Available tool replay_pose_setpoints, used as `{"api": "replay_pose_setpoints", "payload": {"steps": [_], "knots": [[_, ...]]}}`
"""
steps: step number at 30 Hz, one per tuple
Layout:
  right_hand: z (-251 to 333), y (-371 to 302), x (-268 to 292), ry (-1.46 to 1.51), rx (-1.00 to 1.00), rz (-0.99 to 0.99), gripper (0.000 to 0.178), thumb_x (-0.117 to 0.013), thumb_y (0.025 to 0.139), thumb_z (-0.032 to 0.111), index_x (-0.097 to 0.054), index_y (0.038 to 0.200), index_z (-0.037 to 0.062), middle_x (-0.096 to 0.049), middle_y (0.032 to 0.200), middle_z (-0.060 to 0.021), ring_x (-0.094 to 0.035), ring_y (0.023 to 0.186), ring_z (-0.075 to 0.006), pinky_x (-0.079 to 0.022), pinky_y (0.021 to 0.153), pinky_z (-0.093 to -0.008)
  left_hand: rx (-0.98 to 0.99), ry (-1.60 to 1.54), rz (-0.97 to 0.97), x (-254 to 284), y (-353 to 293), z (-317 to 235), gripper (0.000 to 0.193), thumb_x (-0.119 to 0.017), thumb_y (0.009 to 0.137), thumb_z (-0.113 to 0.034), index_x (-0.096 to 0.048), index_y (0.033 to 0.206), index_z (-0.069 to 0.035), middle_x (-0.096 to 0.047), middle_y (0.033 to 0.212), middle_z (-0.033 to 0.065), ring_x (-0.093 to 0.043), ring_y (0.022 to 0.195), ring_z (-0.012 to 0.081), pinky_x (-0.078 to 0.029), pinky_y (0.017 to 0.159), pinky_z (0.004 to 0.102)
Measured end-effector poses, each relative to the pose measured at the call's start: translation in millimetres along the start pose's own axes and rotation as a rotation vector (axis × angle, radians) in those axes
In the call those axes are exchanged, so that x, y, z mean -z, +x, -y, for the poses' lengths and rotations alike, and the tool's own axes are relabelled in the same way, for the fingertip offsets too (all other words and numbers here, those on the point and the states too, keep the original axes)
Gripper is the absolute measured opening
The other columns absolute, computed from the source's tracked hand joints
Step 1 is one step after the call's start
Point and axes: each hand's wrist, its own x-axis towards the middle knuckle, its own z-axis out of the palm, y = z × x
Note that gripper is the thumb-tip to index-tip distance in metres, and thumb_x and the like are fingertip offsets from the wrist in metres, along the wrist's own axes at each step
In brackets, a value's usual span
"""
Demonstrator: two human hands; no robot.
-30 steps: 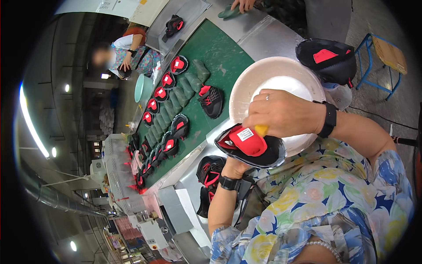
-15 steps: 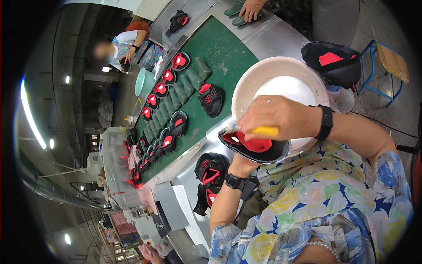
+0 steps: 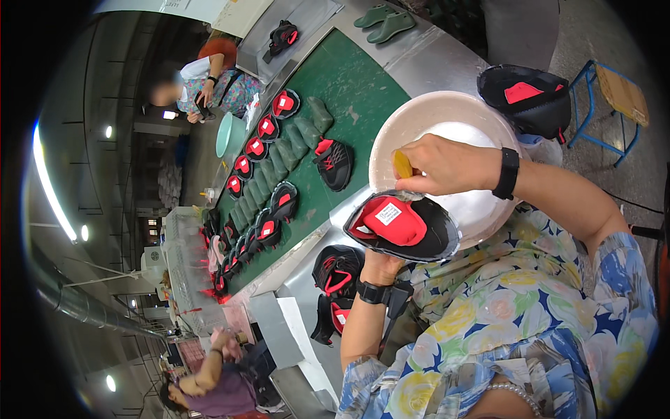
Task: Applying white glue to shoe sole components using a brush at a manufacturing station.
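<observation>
My left hand point(image 3: 382, 268) grips a black shoe upper point(image 3: 442, 229) from beneath, its fingers largely hidden under it. The upper's open underside faces up, showing a red lining with a white label. My right hand point(image 3: 452, 165) is closed round the yellow handle of a brush point(image 3: 402, 165), at the upper's far edge. The bristles are hard to make out there. Behind and partly beneath my right hand stands a pale pink basin point(image 3: 388, 133) holding white liquid.
A green conveyor belt point(image 3: 356, 77) carries rows of shoe uppers, green shoe lasts point(image 3: 293, 136) and a black shoe point(image 3: 335, 165). More uppers point(image 3: 336, 269) lie left of my left wrist. Another upper point(image 3: 537, 115) sits beyond the basin, near a stool point(image 3: 618, 94). Co-workers stand farther off.
My right hand has shifted slightly away from me, and the brush handle now points more upright. More red lining shows. A co-worker's hand has left the far green lasts; a purple-clad person appears lower left.
</observation>
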Motion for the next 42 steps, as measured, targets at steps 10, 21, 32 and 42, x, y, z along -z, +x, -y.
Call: {"api": "replay_pose_setpoints", "payload": {"steps": [10, 21, 32, 42], "knots": [[10.5, -6.5, 12.5, 0.058, 0.176, -0.392, 0.025, -0.072, 0.087, 0.021, -0.062, 0.085, -0.0017, -0.066, 0.078, -0.0184, -0.065, 0.073, -0.0358, -0.05, 0.067, -0.0416, -0.413, 0.511, 0.043, 14.9, 1.7, -4.3, 0.05, -0.062, 0.098, -0.027, -0.049, 0.14, -0.004, -0.064, 0.127, 0.0117, -0.068, 0.105, 0.0209, -0.062, 0.086, 0.0362], [9.2, -9.0, 26.5, -0.033, 0.254, -0.286, 0.02, -0.072, 0.087, 0.018, -0.061, 0.085, 0.0007, -0.062, 0.078, -0.0157, -0.062, 0.077, -0.037, -0.049, 0.07, -0.0429, -0.466, 0.665, 0.059, 33.3, 1.2, -17.6, 0.062, -0.068, 0.095, -0.023, -0.041, 0.148, -0.006, -0.058, 0.137, 0.0104, -0.061, 0.119, 0.0228, -0.054, 0.1, 0.0386], [0.1, -17.9, 45.1, 0.038, -0.149, -0.357, 0.013, -0.074, 0.086, 0.011, -0.066, 0.089, 0.001, -0.069, 0.082, -0.0102, -0.067, 0.077, -0.0201, -0.05, 0.072, -0.0315, -0.68, 0.52, -0.427, 140.8, 24.4, -132.5, 0.02, -0.057, 0.099, -0.01, -0.055, 0.12, -0.01, -0.067, 0.096, 0.0051, -0.065, 0.079, 0.0188, -0.053, 0.063, 0.0333], [-13.3, -26.1, 41.4, 0.039, -0.455, -0.132, 0.012, -0.075, 0.084, 0.009, -0.066, 0.086, 0.0012, -0.073, 0.082, -0.0114, -0.07, 0.076, -0.021, -0.053, 0.072, -0.0302, -0.623, 0.116, -0.406, 261.2, 124.4, -223.7, 0.015, -0.049, 0.103, -0.012, -0.06, 0.112, -0.01, -0.065, 0.094, 0.0077, -0.062, 0.08, 0.0197, -0.055, 0.07, 0.0326]]}}
